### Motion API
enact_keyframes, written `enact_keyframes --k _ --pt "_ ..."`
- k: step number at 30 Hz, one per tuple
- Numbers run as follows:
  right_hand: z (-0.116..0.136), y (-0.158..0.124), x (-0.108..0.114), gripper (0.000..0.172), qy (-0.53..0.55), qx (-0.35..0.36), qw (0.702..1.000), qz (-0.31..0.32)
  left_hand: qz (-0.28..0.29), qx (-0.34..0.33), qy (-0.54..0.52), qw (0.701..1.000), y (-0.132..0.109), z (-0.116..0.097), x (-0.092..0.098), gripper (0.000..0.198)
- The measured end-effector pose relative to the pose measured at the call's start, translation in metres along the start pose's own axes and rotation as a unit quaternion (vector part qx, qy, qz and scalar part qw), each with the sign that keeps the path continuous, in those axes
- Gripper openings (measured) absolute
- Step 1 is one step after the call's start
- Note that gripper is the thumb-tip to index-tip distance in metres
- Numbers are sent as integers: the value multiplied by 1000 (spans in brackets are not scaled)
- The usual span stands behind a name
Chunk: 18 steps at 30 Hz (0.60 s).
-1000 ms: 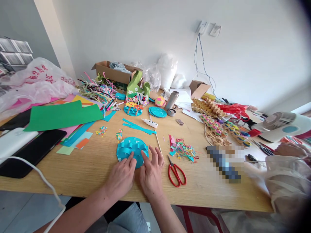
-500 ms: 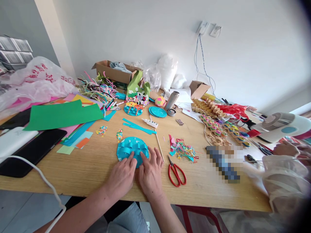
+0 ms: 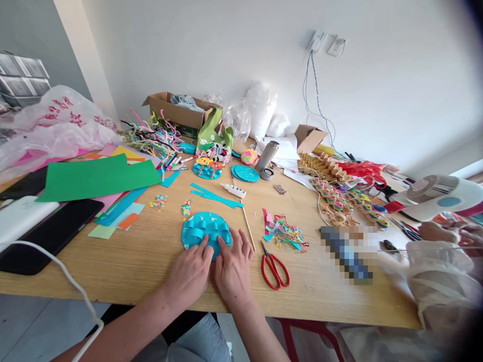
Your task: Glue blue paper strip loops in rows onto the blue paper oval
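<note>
A round blue paper disc (image 3: 196,221) lies on the wooden table, with curved blue paper strips raised across it in loops. My left hand (image 3: 192,266) presses its index finger onto the disc's near part, the other fingers curled. Beside it, my right hand (image 3: 234,266) touches the disc's near right part with its index finger, its other fingers spread out flat. Both thumbs are mostly hidden. Red-handled scissors (image 3: 274,266) lie to the right of my right hand. A thin stick (image 3: 247,226) is just beyond that hand. Flat blue strips (image 3: 215,196) and a white glue bottle (image 3: 234,190) lie behind the disc.
Paper scraps (image 3: 285,234) are heaped at the right. Green paper (image 3: 98,176) tops a stack at the left, near a white cable (image 3: 64,271). A steel flask (image 3: 267,155) stands at the back. Another person's hand (image 3: 433,231) is at the far right, near a fan (image 3: 437,196).
My hands and the blue disc stay in place. The other person's hand at the far right has shifted slightly to the left.
</note>
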State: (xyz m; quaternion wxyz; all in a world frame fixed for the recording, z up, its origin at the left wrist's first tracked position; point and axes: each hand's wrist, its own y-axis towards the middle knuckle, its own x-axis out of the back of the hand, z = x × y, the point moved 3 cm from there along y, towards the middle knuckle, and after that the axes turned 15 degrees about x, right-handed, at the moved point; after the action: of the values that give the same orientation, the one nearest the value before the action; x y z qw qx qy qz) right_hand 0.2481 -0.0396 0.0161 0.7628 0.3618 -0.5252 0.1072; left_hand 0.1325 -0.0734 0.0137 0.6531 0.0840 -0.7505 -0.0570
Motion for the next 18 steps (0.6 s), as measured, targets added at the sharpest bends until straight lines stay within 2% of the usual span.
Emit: enact_keyframes --k 13,18 --pt "0 0 0 41 -6 -3 1000 18 7 4 -4 1000 1 -1 -1 16" --pt "1 0 3 44 2 15 1000 -26 14 2 0 1000 1 0 -1 20"
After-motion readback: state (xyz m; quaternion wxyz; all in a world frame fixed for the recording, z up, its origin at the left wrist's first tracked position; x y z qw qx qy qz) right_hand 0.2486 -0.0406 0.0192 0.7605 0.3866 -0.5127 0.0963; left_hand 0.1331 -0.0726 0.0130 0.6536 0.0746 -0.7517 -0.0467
